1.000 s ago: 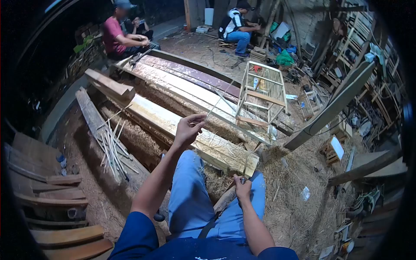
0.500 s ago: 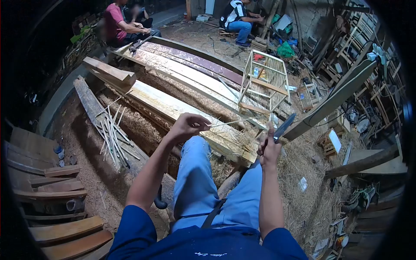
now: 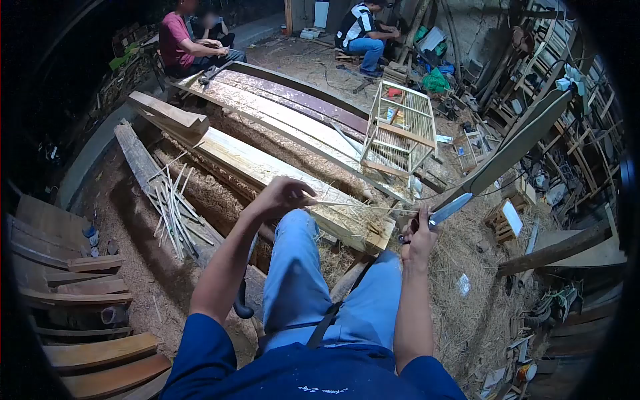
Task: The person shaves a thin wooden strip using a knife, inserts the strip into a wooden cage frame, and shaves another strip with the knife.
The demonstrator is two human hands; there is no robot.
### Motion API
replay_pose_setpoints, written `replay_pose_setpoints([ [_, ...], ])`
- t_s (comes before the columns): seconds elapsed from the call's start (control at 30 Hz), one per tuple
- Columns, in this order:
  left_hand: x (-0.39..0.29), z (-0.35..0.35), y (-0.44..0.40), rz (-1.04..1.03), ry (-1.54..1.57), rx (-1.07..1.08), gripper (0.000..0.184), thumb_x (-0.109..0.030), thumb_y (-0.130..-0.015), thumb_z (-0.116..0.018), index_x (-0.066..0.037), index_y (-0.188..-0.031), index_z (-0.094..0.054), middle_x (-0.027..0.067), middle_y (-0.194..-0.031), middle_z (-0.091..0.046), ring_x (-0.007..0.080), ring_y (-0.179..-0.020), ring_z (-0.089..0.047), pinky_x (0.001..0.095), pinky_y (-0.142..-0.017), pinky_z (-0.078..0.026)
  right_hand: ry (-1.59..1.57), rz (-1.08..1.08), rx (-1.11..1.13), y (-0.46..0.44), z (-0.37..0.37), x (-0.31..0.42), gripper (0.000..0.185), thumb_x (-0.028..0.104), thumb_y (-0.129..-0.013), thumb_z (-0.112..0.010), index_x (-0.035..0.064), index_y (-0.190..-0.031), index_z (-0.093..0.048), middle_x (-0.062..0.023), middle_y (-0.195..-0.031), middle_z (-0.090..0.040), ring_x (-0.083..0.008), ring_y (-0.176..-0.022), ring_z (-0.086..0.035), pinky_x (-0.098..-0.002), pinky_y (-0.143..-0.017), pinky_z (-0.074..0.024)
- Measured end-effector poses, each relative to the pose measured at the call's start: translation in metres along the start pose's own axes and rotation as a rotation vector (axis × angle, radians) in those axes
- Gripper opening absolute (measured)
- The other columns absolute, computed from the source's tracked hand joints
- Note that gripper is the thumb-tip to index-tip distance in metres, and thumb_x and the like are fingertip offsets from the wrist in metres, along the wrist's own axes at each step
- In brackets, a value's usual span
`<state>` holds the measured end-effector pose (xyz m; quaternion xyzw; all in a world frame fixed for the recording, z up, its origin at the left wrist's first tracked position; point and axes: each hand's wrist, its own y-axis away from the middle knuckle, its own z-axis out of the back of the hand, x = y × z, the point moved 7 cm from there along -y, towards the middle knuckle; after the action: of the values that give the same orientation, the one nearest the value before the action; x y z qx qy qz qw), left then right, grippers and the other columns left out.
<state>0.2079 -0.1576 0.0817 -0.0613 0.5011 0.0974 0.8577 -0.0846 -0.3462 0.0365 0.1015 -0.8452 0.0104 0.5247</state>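
My left hand (image 3: 288, 195) is closed on one end of a thin pale wooden strip (image 3: 360, 204), above my left knee. The strip stretches across to my right hand (image 3: 418, 239), which grips a knife (image 3: 451, 209) with its broad bright blade pointing up and to the right. Where the strip meets the right hand, I cannot tell whether it touches the blade or the fingers. Below both hands lies a long light plank (image 3: 267, 163) with shavings at its near end.
Several thin strips (image 3: 177, 213) lie heaped on a log (image 3: 137, 157) at left. A slatted wooden cage (image 3: 400, 130) stands beyond the planks. Two people sit at upper left, and another person (image 3: 365, 37) crouches at the back. A slanting post (image 3: 510, 150) rises at right.
My right hand has lowered slightly and turned, so the knife blade now slants further to the right. My left hand has moved slightly left, still with the strip.
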Motion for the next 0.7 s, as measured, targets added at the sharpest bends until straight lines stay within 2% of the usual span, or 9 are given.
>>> replay_pose_setpoints([
  [0.1, 0.034, 0.028, 0.003, 0.051, -0.052, -0.341, 0.031, -0.02, -0.083, -0.079, -0.007, -0.11, -0.072, 0.004, -0.08, -0.07, 0.009, -0.074, -0.064, 0.0249, -0.062, -0.052, -0.024, -0.04, -0.03, 0.0, 0.016, -0.011, 0.02, 0.025, -0.096, -0.064, 0.0054, -0.092, -0.061, -0.0059, -0.071, -0.064, -0.0059, -0.042, -0.042, -0.0226, -0.035, -0.0275],
  [0.13, 0.029, 0.034, 0.007, 0.075, -0.033, -0.44, 0.034, -0.018, -0.084, -0.078, -0.004, -0.114, -0.07, 0.0051, -0.086, -0.071, 0.0096, -0.078, -0.065, 0.0247, -0.067, -0.054, -0.036, -0.076, -0.041, 0.001, 0.021, -0.021, 0.02, 0.025, -0.096, -0.063, 0.005, -0.094, -0.061, -0.0063, -0.073, -0.065, -0.0061, -0.042, -0.042, -0.0224, -0.036, -0.0277],
  [0.17, 0.047, 0.036, 0.006, 0.113, 0.089, -0.446, 0.045, -0.016, -0.086, -0.076, -0.002, -0.126, -0.061, 0.0072, -0.095, -0.071, 0.0116, -0.082, -0.066, 0.0255, -0.072, -0.054, -0.049, -0.113, -0.053, 0.002, 0.027, -0.029, 0.021, 0.025, -0.097, -0.063, 0.0047, -0.096, -0.061, -0.0068, -0.075, -0.065, -0.0063, -0.042, -0.042, -0.0223, -0.036, -0.0278],
  [0.23, 0.05, 0.026, 0.006, 0.073, 0.503, -0.509, 0.06, -0.02, -0.086, -0.077, -0.005, -0.138, -0.05, 0.0089, -0.095, -0.071, 0.0108, -0.081, -0.065, 0.0232, -0.065, -0.05, -0.069, -0.186, -0.065, 0.011, 0.03, -0.042, 0.021, 0.026, -0.097, -0.062, 0.0049, -0.098, -0.06, -0.0077, -0.078, -0.066, -0.0073, -0.042, -0.04, -0.0228, -0.037, -0.0289],
  [0.27, 0.053, 0.02, 0.007, 0.107, 0.598, -0.518, 0.065, -0.02, -0.089, -0.073, -0.003, -0.144, -0.042, 0.011, -0.1, -0.07, 0.0122, -0.084, -0.066, 0.0231, -0.068, -0.05, -0.108, -0.225, -0.06, 0.015, 0.029, -0.049, 0.022, 0.027, -0.097, -0.062, 0.0049, -0.097, -0.06, -0.0083, -0.08, -0.067, -0.0078, -0.041, -0.039, -0.0233, -0.037, -0.0291],
  [0.37, 0.066, -0.007, 0.004, 0.166, 0.864, -0.492, 0.058, -0.02, -0.093, -0.068, -0.004, -0.143, -0.043, 0.0119, -0.111, -0.07, 0.016, -0.089, -0.068, 0.0261, -0.074, -0.054, -0.224, -0.31, -0.03, 0.027, 0.023, -0.065, 0.024, 0.029, -0.097, -0.061, 0.0051, -0.096, -0.061, -0.0092, -0.082, -0.067, -0.0087, -0.041, -0.037, -0.0242, -0.037, -0.0291],
  [0.43, 0.045, -0.025, -0.001, 0.15, 0.831, -0.429, 0.048, -0.019, -0.094, -0.067, 0.0, -0.135, -0.052, 0.0111, -0.112, -0.07, 0.0161, -0.093, -0.068, 0.0266, -0.077, -0.054, -0.242, -0.385, -0.023, 0.039, 0.019, -0.074, 0.024, 0.029, -0.098, -0.06, 0.0055, -0.097, -0.06, -0.01, -0.085, -0.068, -0.0083, -0.041, -0.037, -0.0243, -0.037, -0.0284],
  [0.5, 0.038, -0.043, -0.009, 0.171, 0.832, -0.359, 0.047, -0.018, -0.095, -0.065, 0.003, -0.135, -0.051, 0.0136, -0.118, -0.067, 0.0187, -0.096, -0.068, 0.0287, -0.081, -0.054, -0.24, -0.401, 0.001, 0.044, 0.021, -0.088, 0.023, 0.029, -0.099, -0.058, 0.0059, -0.1, -0.062, -0.0113, -0.092, -0.071, -0.008, -0.041, -0.036, -0.0239, -0.038, -0.0283],
  [0.7, 0.032, -0.055, -0.025, 0.17, 0.795, -0.409, 0.045, -0.022, -0.092, -0.07, 0.006, -0.125, -0.059, 0.0149, -0.111, -0.07, 0.0186, -0.095, -0.068, 0.029, -0.083, -0.054, -0.345, -0.568, 0.104, 0.06, 0.021, -0.111, 0.031, 0.029, -0.1, -0.055, 0.0045, -0.118, -0.059, -0.0144, -0.114, -0.069, -0.0077, -0.044, -0.035, -0.0233, -0.041, -0.0305],
])
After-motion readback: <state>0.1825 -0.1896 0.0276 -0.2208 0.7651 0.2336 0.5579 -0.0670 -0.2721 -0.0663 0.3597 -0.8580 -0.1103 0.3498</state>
